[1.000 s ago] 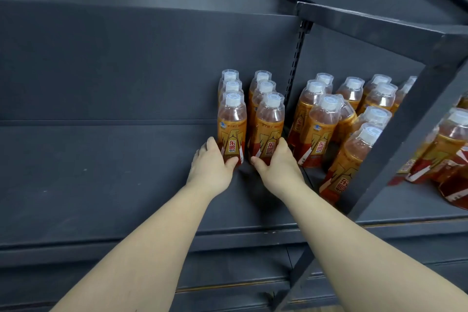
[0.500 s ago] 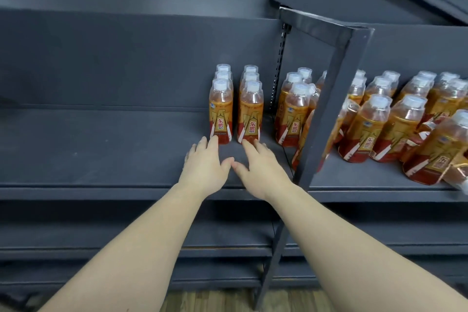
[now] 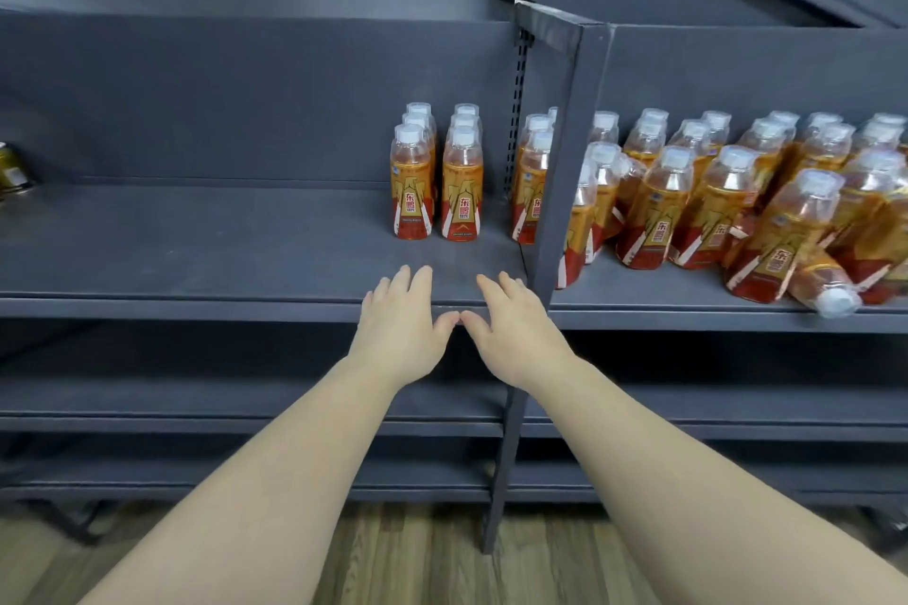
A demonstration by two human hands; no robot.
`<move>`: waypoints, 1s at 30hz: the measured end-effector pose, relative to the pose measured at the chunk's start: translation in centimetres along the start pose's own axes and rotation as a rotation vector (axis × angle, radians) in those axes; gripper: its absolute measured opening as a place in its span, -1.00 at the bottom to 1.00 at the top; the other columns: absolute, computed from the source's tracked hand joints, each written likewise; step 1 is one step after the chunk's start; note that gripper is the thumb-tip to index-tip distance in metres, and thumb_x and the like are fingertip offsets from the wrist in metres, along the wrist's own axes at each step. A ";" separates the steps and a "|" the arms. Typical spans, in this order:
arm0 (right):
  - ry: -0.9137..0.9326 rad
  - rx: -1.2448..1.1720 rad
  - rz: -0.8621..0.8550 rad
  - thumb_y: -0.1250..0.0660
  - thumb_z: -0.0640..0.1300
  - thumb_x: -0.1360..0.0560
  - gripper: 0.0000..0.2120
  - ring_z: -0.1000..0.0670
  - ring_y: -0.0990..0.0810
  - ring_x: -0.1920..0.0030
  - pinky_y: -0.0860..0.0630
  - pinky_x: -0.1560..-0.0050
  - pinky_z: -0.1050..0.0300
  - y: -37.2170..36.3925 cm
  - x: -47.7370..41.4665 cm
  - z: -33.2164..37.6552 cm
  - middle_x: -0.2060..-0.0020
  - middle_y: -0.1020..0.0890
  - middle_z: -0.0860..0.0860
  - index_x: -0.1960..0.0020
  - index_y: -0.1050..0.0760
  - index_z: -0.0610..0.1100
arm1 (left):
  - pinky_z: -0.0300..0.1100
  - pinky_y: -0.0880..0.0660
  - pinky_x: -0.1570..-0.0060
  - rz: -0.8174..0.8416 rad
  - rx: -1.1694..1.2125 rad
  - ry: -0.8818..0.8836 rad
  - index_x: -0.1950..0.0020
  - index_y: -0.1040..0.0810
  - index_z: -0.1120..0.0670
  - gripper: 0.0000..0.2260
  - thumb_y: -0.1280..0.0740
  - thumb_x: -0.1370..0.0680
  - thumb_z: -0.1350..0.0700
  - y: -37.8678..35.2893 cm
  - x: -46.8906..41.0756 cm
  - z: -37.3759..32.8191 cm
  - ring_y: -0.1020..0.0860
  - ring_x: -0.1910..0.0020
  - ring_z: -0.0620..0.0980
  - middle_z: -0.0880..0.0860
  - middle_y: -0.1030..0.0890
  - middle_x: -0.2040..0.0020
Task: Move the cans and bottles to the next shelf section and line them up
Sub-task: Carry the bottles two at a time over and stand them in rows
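**Grey shelving: two files lined up, most bottles still to move**

Dark grey metal shelving [image 3: 196, 310] stands over a wood floor [image 3: 432, 555]. An upright post [image 3: 565, 172] splits it into a left section and a right one. On the left board [image 3: 221, 241], near its right end just beside the post, stand the lined-up bottles [image 3: 411, 192]. They form two straight files running back toward the rear wall, each three deep as far as the caps show. This looks like the finished part of the job.

Right of the post waits the crowd of bottles [image 3: 688, 206], far more than have been placed. They stand loosely, and several lean on their neighbours. A fallen bottle [image 3: 823, 287] lies on its side at the front edge of that board, cap pointing outward. At the far left edge of the left section, a can [image 3: 12, 170] is partly in view.

The left hand [image 3: 400, 334] and the right hand [image 3: 516, 334] hover side by side at the front edge of the left board, in front of the two files. Both are palm down with fingers straight and loose, grasping nothing, and the thumb tips almost meet. Neither hand touches a bottle.

By my reading only a small share is done. The bulk on the right has yet to cross the post and be set in files beside the two already standing.
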State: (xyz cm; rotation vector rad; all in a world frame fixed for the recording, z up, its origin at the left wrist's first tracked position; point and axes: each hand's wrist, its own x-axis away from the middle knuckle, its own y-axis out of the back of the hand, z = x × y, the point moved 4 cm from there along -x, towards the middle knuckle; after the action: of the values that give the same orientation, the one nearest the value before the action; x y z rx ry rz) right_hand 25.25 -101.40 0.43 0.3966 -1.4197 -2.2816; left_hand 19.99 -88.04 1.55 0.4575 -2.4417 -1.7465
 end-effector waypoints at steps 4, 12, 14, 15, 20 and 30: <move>-0.059 0.029 -0.040 -0.08 0.12 -0.69 -0.43 -0.13 -0.03 -0.60 -0.05 -0.56 -0.06 1.6 1.8 -1.7 -0.60 -0.12 -0.09 -0.62 -0.05 -0.05 | 0.11 -0.13 -0.54 0.017 -0.070 -0.114 -0.61 -0.10 0.05 -0.39 -0.19 -0.65 -0.17 -0.9 0.0 -2.2 -0.14 -0.57 0.16 0.11 -0.15 -0.61; -0.344 0.148 -0.139 -0.06 0.14 -0.68 -0.42 -0.18 -0.14 -0.55 -0.13 -0.53 -0.10 4.5 4.8 -7.7 -0.57 -0.18 -0.16 -0.61 -0.08 -0.11 | 0.05 -0.35 -0.36 0.019 -0.158 -0.393 -0.49 -0.23 0.05 -0.49 -0.18 -0.64 -0.19 -3.5 -0.6 -6.7 -0.41 -0.33 0.12 0.08 -0.40 -0.40; -0.398 0.174 -0.158 -0.06 0.15 -0.68 -0.41 -0.17 -0.16 -0.54 -0.14 -0.52 -0.10 4.9 5.5 -9.1 -0.56 -0.19 -0.16 -0.61 -0.08 -0.10 | 0.04 -0.35 -0.36 0.036 -0.155 -0.457 -0.52 -0.20 0.06 -0.45 -0.17 -0.64 -0.21 -4.4 -0.4 -7.9 -0.40 -0.33 0.12 0.08 -0.39 -0.42; -0.415 0.187 -0.171 -0.07 0.16 -0.67 -0.41 -0.17 -0.20 -0.52 -0.17 -0.50 -0.10 5.0 5.8 -9.7 -0.55 -0.23 -0.16 -0.60 -0.09 -0.10 | 0.04 -0.34 -0.38 0.039 -0.159 -0.487 -0.54 -0.18 0.07 -0.43 -0.16 -0.64 -0.21 -4.9 -0.2 -8.6 -0.39 -0.36 0.13 0.09 -0.38 -0.44; -0.467 0.243 -0.230 -0.10 0.17 -0.66 -0.40 -0.18 -0.27 -0.47 -0.24 -0.46 -0.16 5.9 7.3 -12.5 -0.48 -0.33 -0.18 -0.58 -0.14 -0.14 | 0.08 -0.26 -0.45 0.037 -0.179 -0.594 -0.56 -0.17 0.08 -0.40 -0.15 -0.63 -0.23 -6.4 0.3 -11.6 -0.34 -0.42 0.14 0.10 -0.32 -0.51; -0.469 0.211 -0.242 -0.08 0.17 -0.67 -0.38 -0.20 -0.18 -0.53 -0.18 -0.50 -0.14 9.2 7.1 -18.8 -0.55 -0.21 -0.18 -0.60 -0.07 -0.13 | 0.11 -0.13 -0.52 0.050 -0.210 -0.555 -0.60 -0.09 0.07 -0.36 -0.11 -0.64 -0.25 -8.2 -1.6 -16.9 -0.18 -0.55 0.17 0.13 -0.21 -0.59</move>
State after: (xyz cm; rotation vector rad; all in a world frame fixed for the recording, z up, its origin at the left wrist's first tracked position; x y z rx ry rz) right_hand 29.37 -123.14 0.34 0.0958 -1.9449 -2.5381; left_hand 27.38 -105.33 -0.33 -0.1322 -2.5100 -2.3224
